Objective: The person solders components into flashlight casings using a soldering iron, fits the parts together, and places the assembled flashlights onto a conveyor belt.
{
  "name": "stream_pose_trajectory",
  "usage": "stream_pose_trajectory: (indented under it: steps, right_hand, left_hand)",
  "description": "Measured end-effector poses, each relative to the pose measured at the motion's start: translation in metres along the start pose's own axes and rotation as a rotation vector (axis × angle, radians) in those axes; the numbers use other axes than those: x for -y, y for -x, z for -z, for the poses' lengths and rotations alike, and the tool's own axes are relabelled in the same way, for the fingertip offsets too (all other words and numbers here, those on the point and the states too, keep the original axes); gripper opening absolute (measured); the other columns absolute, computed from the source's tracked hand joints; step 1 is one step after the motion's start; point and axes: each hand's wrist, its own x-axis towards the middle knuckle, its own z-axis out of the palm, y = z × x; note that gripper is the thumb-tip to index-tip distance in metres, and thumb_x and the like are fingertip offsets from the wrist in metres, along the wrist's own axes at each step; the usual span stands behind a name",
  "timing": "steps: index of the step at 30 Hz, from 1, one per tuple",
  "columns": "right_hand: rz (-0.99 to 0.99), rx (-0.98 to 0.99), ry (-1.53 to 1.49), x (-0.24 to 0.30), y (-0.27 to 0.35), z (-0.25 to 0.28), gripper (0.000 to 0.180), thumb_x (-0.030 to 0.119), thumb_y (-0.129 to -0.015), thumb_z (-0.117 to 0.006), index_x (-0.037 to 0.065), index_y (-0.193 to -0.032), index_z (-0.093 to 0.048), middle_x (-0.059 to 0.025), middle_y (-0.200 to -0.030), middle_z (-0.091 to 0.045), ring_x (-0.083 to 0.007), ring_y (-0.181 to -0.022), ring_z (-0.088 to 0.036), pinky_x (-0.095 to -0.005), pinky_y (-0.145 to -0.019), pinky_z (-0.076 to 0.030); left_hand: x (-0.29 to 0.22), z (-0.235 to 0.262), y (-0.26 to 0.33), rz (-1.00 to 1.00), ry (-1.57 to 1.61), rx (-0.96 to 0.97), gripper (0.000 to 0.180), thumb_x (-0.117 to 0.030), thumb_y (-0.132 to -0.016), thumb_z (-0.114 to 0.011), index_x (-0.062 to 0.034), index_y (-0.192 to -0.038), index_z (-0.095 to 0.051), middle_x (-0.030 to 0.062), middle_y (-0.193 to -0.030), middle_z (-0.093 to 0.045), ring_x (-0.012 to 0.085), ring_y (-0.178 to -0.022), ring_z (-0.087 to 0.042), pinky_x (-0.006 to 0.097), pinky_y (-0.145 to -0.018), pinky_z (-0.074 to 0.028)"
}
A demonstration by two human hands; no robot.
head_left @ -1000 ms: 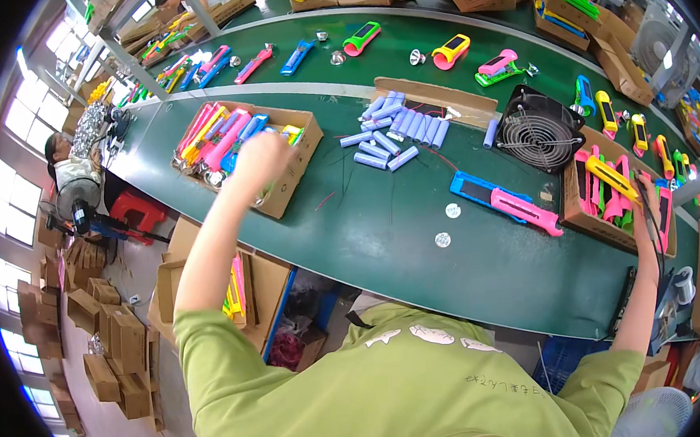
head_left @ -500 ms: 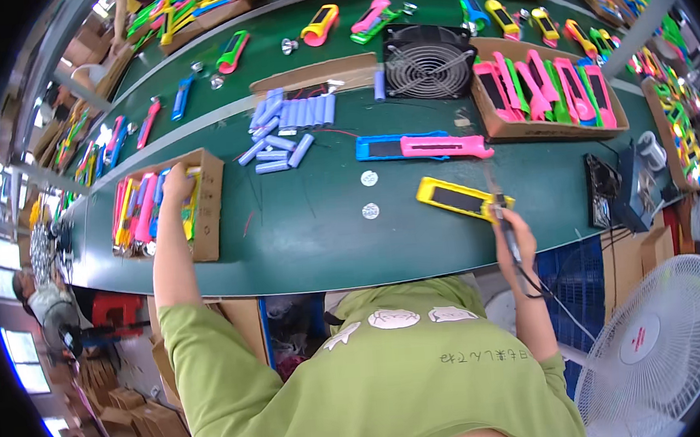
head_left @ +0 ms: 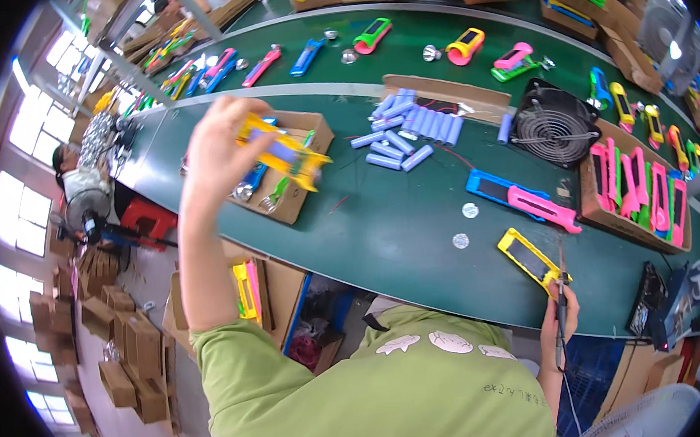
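Note:
My left hand is raised at the left, pinching a yellow flashlight casing that has a purple battery cell in it. The casing hangs tilted over the cardboard box, where more casings lie, partly hidden by my hand. At the right, my right hand is closed around a soldering iron, tip pointing away from me. Touching its fingertips is a yellow casing with a dark panel, lying on the bench. A blue casing and a pink casing overlap just beyond.
Purple battery cells are heaped mid-bench, left of a black fan. A box of pink and green casings stands at the right. Two round white stickers lie on the green bench. Flashlights line the far belt.
My left hand has lifted out of the box with a yellow casing. The view has turned left, shifting the bench rightward. My right hand still grips the soldering iron.

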Motion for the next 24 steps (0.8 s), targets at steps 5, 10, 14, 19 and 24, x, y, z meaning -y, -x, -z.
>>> stream_pose_trajectory:
  steps: [5, 10, 14, 19, 24]
  right_hand:
    - [-0.065, -0.094, -0.079, -0.002, 0.006, -0.01, 0.024, -0.002, -0.082, -0.057, 0.002, -0.105, -0.052, -0.0149, -0.101, -0.061, -0.0206, -0.093, -0.061, -0.0302, -0.084, -0.045]
    - [0.038, -0.082, 0.043, 0.023, -0.015, -0.017, 0.028, 0.001, -0.079, -0.063, 0.003, -0.105, -0.053, -0.0129, -0.096, -0.063, -0.021, -0.089, -0.062, -0.0289, -0.079, -0.047]
    - [0.012, -0.024, -0.022, 0.017, -0.016, -0.016, 0.035, -0.003, -0.076, -0.06, 0.005, -0.108, -0.05, -0.0133, -0.098, -0.064, -0.0247, -0.089, -0.063, -0.0284, -0.077, -0.048]
    - [0.042, -0.049, -0.04, 0.017, -0.017, -0.011, 0.034, -0.004, -0.076, -0.058, 0.004, -0.108, -0.049, -0.0121, -0.097, -0.064, -0.0249, -0.089, -0.063, -0.0294, -0.075, -0.048]
    - [0.031, -0.072, -0.062, 0.011, -0.007, -0.012, 0.033, -0.005, -0.076, -0.057, 0.004, -0.107, -0.05, -0.0124, -0.096, -0.064, -0.025, -0.087, -0.063, -0.0296, -0.074, -0.049]
  left_hand:
    - [-0.047, -0.1, 0.036, 0.063, 0.778, 0.304, 0.028, -0.008, -0.069, -0.071, -0.0028, -0.095, -0.06, 0.0045, -0.094, -0.057, 0.0131, -0.091, -0.054, 0.026, -0.078, -0.044]
    - [-0.096, -0.211, 0.115, 0.385, 1.234, 0.533, 0.028, -0.01, -0.069, -0.073, -0.0031, -0.094, -0.062, 0.0062, -0.092, -0.059, 0.0151, -0.088, -0.056, 0.027, -0.077, -0.045]
    - [-0.125, -0.2, 0.103, -0.135, 0.182, 0.018, 0.027, -0.009, -0.06, -0.073, -0.0092, -0.086, -0.065, 0.0093, -0.092, -0.058, 0.028, -0.09, -0.054, 0.038, -0.086, -0.041]
    - [-0.154, -0.18, 0.09, -0.514, 0.36, 0.019, 0.023, -0.009, -0.06, -0.072, -0.0108, -0.082, -0.065, 0.0053, -0.094, -0.058, 0.0275, -0.091, -0.052, 0.043, -0.088, -0.039]
    - [-0.191, -0.23, 0.098, -0.599, 0.553, 0.335, 0.019, -0.008, -0.065, -0.068, -0.0074, -0.084, -0.063, 0.0069, -0.089, -0.06, 0.027, -0.085, -0.055, 0.041, -0.085, -0.042]
